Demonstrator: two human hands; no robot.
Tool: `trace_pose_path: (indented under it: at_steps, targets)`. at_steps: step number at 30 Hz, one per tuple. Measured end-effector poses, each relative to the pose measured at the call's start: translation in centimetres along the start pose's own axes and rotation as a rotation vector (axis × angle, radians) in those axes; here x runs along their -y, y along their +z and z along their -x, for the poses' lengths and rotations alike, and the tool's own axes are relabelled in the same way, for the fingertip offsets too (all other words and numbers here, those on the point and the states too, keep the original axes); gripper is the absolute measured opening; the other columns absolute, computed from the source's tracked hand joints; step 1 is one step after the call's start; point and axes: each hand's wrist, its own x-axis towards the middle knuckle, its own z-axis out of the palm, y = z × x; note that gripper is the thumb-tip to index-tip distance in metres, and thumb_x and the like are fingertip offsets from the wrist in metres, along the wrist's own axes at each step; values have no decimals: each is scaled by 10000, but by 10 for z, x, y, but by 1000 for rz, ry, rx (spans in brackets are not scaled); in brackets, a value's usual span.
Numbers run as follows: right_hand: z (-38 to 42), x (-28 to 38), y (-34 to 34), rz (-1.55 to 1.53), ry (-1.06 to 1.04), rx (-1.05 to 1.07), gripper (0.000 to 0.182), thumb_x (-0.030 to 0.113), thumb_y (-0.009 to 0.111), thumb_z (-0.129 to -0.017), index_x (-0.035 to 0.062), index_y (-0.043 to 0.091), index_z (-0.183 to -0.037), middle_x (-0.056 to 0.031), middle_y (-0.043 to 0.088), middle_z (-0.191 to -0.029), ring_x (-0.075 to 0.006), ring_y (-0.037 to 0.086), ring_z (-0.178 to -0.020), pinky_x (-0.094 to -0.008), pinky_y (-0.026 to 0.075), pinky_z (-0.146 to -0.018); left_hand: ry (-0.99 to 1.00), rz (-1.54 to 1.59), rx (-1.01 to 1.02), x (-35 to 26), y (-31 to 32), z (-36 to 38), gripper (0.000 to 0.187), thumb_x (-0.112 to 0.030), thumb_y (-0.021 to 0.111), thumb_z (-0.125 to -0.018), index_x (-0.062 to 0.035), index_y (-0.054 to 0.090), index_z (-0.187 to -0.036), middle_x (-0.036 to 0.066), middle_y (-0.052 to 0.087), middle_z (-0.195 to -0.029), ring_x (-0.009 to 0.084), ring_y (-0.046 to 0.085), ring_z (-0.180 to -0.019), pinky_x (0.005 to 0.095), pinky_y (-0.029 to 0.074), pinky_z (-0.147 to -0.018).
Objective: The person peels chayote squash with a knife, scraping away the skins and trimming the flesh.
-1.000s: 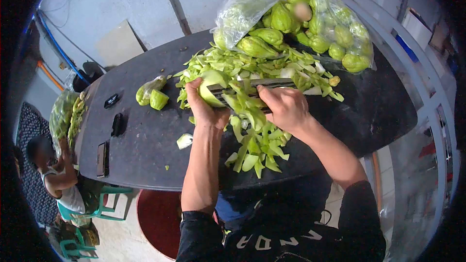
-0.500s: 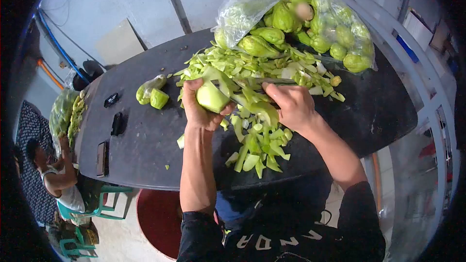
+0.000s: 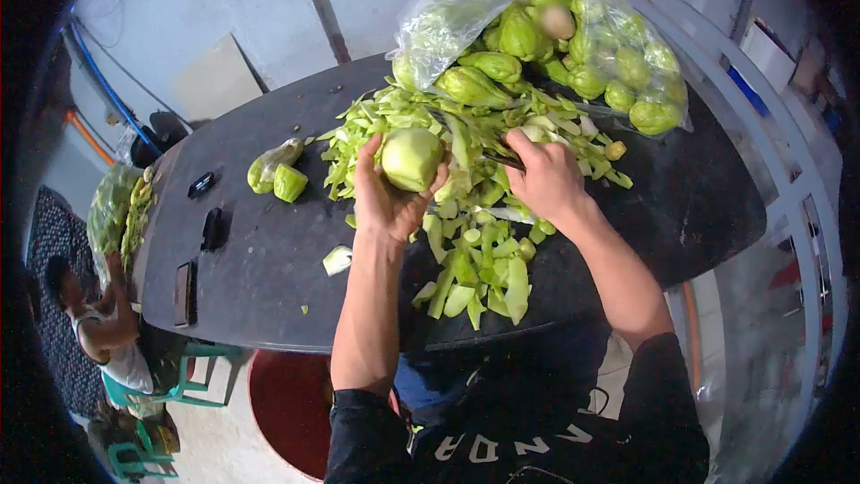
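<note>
My left hand (image 3: 390, 193) is wrapped round a pale green chayote (image 3: 411, 159), its peeled surface turned up. To its right, my right hand (image 3: 548, 181) grips a knife (image 3: 503, 159), mostly hidden by the fingers and by peel. A curved strip of peel (image 3: 460, 139) is by the knife, between the two hands. Beneath and behind both hands spreads a heap of green peelings (image 3: 367, 121). A smaller pile of peelings (image 3: 475, 273) lies closer to me on the dark table (image 3: 269, 282).
A clear plastic bag (image 3: 439, 22) of whole chayotes stands at the back right. Chayote pieces (image 3: 288, 182) lie left of the heap. Dark objects (image 3: 185, 293) line the table's left side. A red tub (image 3: 287, 403) is below the edge. Another person (image 3: 107, 332) sits far left.
The knife has come away from the chayote toward the right. My left hand has turned the chayote and raised it slightly. A strip of peel has dropped onto the near pile.
</note>
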Motion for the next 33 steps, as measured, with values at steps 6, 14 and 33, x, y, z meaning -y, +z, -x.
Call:
trace_pose_path:
  at_steps: [6, 14, 33]
  targets:
    - [8, 13, 15, -27, -382, -238, 269, 91, 680, -718, 83, 587, -970, -92, 657, -685, -287, 671, -617, -422, 529, -537, 136, 82, -23, 6, -14, -15, 491, -412, 554, -893, -5, 530, -1166, 183, 606, -1088, 323, 606, -969, 451, 538, -843]
    - [12, 20, 12, 99, -488, -251, 324, 42, 650, -682, 25, 622, -1005, -65, 622, -658, -250, 655, -582, -364, 531, -515, 80, -21, -35, 12, 1, 3, 522, -473, 520, -906, -26, 555, -1174, 155, 622, -1080, 278, 622, -940, 424, 527, -848]
    - [5, 12, -2, -124, -349, -192, 322, 80, 730, -664, 57, 551, -932, -121, 662, -747, -335, 663, -681, -432, 521, -577, 92, -222, 191, -8, -9, 8, 513, -418, 543, -857, -27, 521, -1189, 157, 631, -1010, 288, 637, -804, 362, 494, -578]
